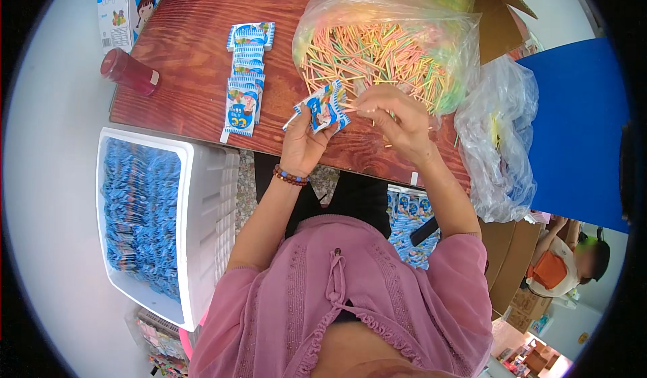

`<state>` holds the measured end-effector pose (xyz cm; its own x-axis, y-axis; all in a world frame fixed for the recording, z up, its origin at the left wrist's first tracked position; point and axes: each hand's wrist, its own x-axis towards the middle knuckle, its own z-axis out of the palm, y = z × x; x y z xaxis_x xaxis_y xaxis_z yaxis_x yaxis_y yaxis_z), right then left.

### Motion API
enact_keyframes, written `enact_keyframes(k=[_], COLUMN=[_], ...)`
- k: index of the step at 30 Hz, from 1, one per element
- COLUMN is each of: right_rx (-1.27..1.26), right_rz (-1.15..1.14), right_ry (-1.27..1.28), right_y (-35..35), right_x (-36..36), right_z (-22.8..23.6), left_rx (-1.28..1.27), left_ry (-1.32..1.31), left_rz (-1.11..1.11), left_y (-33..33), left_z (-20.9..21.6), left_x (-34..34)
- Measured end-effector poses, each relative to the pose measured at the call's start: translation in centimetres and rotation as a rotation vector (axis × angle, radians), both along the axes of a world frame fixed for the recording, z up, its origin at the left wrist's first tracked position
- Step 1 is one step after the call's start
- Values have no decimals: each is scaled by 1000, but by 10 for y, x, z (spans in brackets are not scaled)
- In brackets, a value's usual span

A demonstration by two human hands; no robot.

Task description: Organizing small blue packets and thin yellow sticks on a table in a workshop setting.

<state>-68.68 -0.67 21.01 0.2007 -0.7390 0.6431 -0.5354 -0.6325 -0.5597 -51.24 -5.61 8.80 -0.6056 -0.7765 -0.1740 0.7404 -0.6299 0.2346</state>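
My left hand (303, 143) holds a small blue and white candy packet (319, 111) over the table's near edge, thumb on its front. At the packet's right end, my right hand (401, 120) has its fingertips pinched around thin candy sticks (349, 106), which reach toward the packet. How many sticks are in the pinch is hard to make out. Just beyond both hands, a clear plastic bag (330, 15) lies spread with a heap of pink, yellow and green candy sticks (377, 58). Left of my left hand, an overlapping row of similar packets (242, 105) lies on the wooden table (192, 48).
A dark red bottle (131, 72) is at the table's left edge. Below it stands a white crate (185, 243) full of blue packets. Crumpled clear plastic (502, 142) hangs at the right, beside a blue panel (573, 135). Another person (566, 267) is at the far right.
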Motion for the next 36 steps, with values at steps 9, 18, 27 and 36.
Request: enact_keyframes(k=[9, 18, 27, 36], right_rx=[310, 284, 566, 795], right_rz=[-58, -62, -177, 13], right_ry=[4, 23, -275, -402], right_y=[-18, -10, -23, -54], right_x=[13, 41, 52, 74], right_z=[-6, -12, -14, -13], left_rx=[-82, -123, -151, -338], left_ry=[-28, 45, 123, -526], left_rz=[45, 129, 181, 257], left_y=[-7, -11, -7, -8], left_z=[-1, 6, 26, 31], left_x=[5, 7, 21, 62])
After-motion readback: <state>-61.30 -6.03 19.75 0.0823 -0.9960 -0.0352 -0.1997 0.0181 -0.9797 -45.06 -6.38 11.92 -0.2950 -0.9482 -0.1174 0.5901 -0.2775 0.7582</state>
